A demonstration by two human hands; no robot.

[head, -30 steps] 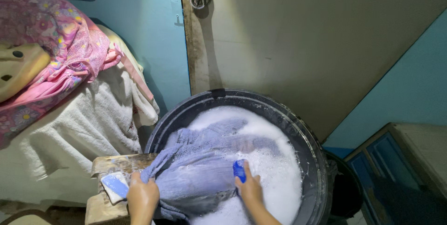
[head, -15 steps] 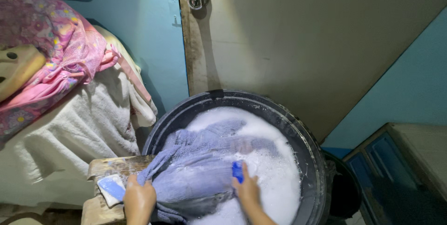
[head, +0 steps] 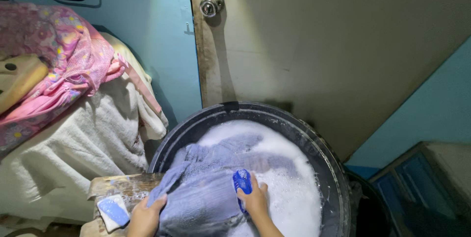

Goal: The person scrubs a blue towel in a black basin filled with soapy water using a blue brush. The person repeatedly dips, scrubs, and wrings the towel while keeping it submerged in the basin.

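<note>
A wet grey-blue garment (head: 211, 188) lies over the near rim of a large black basin (head: 314, 141) filled with white suds. My right hand (head: 255, 202) grips a blue scrubbing brush (head: 242, 182) and presses it on the cloth. My left hand (head: 146, 215) holds the garment's left edge down on a wooden washboard (head: 117, 185). A blue bar of soap on a white dish (head: 113, 211) sits just left of my left hand.
A pile of white towels (head: 73, 144) and pink patterned laundry (head: 64, 60) rises at the left. Behind the basin stands a beige door with a metal knob (head: 211, 2). Blue walls flank it, and a dark blue cabinet (head: 422, 178) is at the right.
The brush in my right hand has shifted slightly up the cloth. My left hand has stayed on the garment's edge. The view has drifted a little.
</note>
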